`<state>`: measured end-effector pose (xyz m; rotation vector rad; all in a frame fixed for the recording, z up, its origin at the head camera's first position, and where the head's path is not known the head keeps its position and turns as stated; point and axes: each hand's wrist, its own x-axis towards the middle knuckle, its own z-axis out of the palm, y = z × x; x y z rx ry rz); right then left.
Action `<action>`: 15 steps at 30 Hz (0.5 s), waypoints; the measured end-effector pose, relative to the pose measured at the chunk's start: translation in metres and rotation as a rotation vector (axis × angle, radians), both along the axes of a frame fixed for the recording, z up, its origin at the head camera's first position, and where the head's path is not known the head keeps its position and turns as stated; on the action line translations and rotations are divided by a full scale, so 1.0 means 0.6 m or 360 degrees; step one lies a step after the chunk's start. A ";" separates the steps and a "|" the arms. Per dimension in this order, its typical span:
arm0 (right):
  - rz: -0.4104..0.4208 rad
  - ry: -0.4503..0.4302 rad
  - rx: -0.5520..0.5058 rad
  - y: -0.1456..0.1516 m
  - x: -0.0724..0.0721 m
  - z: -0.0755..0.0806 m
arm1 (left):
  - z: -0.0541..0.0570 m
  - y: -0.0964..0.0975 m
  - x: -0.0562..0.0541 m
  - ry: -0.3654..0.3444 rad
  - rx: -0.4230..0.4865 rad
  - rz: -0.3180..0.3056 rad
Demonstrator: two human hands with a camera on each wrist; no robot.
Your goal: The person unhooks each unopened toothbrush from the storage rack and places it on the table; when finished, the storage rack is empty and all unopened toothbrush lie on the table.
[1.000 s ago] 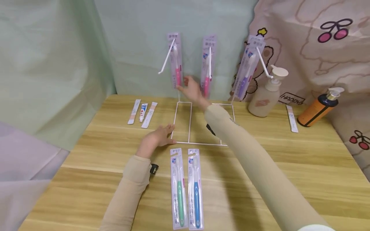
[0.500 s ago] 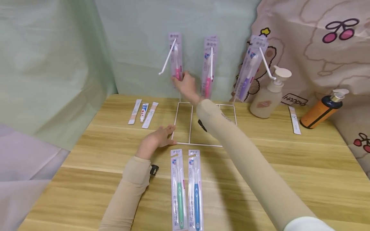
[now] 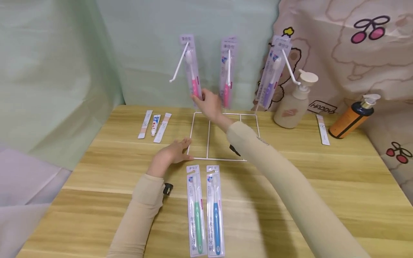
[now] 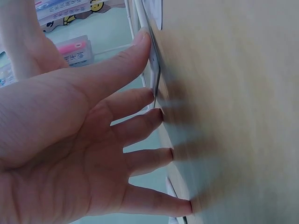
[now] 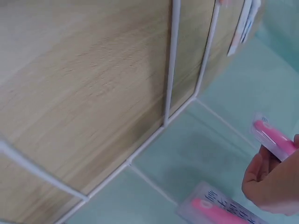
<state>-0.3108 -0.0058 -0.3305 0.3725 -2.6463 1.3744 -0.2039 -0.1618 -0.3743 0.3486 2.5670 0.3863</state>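
My right hand (image 3: 210, 104) pinches the lower end of a packaged pink toothbrush (image 3: 194, 83) that hangs at the left hook (image 3: 179, 63) of a white wire rack. In the right wrist view the handle end (image 5: 275, 137) of that pack sticks out past the fingers. My left hand (image 3: 174, 152) lies at the front left corner of the rack's base (image 3: 207, 141). The left wrist view shows its fingers (image 4: 145, 161) spread and fairly straight, tips on the tabletop. Another pink toothbrush pack (image 3: 227, 94) hangs on the middle hook, and purple ones (image 3: 268, 91) on the right hook.
Two packaged toothbrushes, green (image 3: 197, 211) and blue (image 3: 216, 211), lie before the rack. Left of it are two paper sachets (image 3: 162, 128) and a small toothpaste tube (image 3: 155, 125). On the right stand a beige pump bottle (image 3: 288, 111), an orange one (image 3: 348, 122) and another sachet (image 3: 322, 129).
My right hand has come to the pink toothbrush pack on the left hook and grips its lower end, which now tilts toward the right. The left hand keeps its place at the rack.
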 end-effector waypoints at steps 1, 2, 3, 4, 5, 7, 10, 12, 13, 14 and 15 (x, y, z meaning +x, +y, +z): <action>0.0013 0.0006 0.0019 0.004 0.006 0.000 | -0.001 -0.001 0.000 -0.0001 0.0002 -0.0005; 0.0018 0.0018 0.0054 0.008 0.012 0.000 | -0.002 -0.001 -0.001 -0.0002 0.0004 -0.0009; 0.0021 0.0032 0.0095 0.012 0.018 0.001 | -0.003 -0.002 -0.001 0.0000 0.0004 -0.0013; 0.0019 0.0041 0.0131 0.017 0.023 0.002 | -0.004 -0.002 -0.002 0.0002 0.0005 -0.0018; 0.0018 0.0054 0.0169 0.023 0.028 0.003 | -0.004 -0.003 -0.003 0.0004 0.0004 -0.0022; 0.0010 0.0068 0.0228 0.035 0.038 0.005 | -0.005 -0.003 -0.004 0.0004 0.0006 -0.0026; 0.0022 0.0063 0.0279 0.055 0.052 0.008 | -0.005 -0.002 -0.005 -0.0001 0.0013 -0.0026; 0.0059 0.0048 0.0276 0.068 0.061 0.011 | -0.004 -0.002 -0.005 -0.0003 0.0021 -0.0033; 0.0088 0.0044 0.0277 0.075 0.066 0.012 | -0.004 -0.002 -0.005 -0.0005 0.0025 -0.0035; 0.0122 0.0047 0.0277 0.081 0.070 0.014 | -0.005 -0.002 -0.005 -0.0008 0.0027 -0.0035; 0.0159 0.0052 0.0276 0.087 0.075 0.015 | -0.005 -0.003 -0.005 -0.0006 0.0027 -0.0041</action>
